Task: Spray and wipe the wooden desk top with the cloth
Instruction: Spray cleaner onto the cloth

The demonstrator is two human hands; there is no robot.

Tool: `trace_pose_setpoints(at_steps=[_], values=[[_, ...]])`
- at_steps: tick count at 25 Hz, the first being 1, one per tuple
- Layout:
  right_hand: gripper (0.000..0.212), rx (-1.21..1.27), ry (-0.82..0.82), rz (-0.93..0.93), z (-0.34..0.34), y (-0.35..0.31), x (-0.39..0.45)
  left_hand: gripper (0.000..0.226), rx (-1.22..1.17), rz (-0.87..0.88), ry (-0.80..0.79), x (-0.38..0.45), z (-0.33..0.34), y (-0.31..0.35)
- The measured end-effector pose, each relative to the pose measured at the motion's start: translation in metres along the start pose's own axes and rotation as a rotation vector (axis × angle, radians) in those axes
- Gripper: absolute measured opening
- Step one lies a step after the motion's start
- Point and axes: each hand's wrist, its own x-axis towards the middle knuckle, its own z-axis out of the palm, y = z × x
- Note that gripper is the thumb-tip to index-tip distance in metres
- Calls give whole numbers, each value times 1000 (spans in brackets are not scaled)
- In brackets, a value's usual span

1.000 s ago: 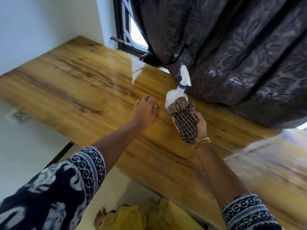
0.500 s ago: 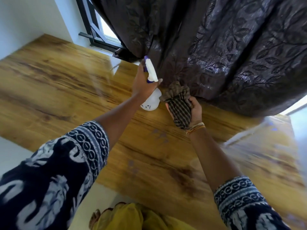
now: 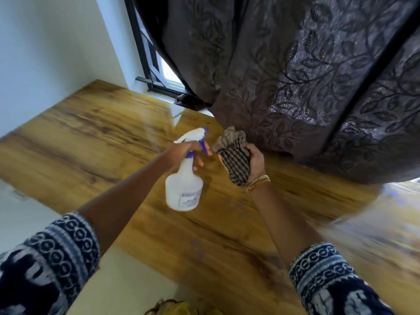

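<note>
Currently | left hand (image 3: 181,153) grips spray bottle (image 3: 184,185) by its neck, lifted over wooden desk top (image 3: 95,142), likely for spraying | right hand (image 3: 255,161) clutches bunched cloth (image 3: 235,155), ready to wipe.

A room in a home, by the look of it. A glossy wood-grain surface (image 3: 95,142) runs into the corner of plain pale walls (image 3: 52,53). Behind it a dark-framed window (image 3: 150,71) lets in daylight, mostly covered by a heavy brown curtain (image 3: 295,76) with a leaf pattern whose hem hangs down to the surface. Low on the wall at left sits something blurred, possibly a socket.
</note>
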Motion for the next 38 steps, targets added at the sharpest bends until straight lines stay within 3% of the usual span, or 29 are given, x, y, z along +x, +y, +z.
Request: trace_pose_setpoints(at_steps=[4, 15, 19, 23, 29, 31, 33, 38], values=[[43, -118, -31, 61, 40, 46, 7, 28, 141, -193, -176, -45, -22, -7], [52, -250, -39, 109, 90, 117, 13, 29, 241, -158, 141, -111, -80, -23], [43, -257, -76, 112, 97, 123, 12, 22, 245, -174, 143, -119, -87, -20], [51, -264, -80, 119, 99, 127, 11, 23, 201, -146, 138, -121, -92, -17], [52, -237, -62, 137, 103, 133, 13, 24, 225, -239, 218, -115, -95, -23], [51, -237, -54, 149, 104, 135, 14, 12, 215, -251, 208, -115, -98, -25], [51, -223, -54, 163, 106, 135, 14, 26, 192, -198, 163, -116, -105, -27], [53, -191, -60, 193, 110, 134, 18, 32, 150, -122, 120, -117, -115, -33]])
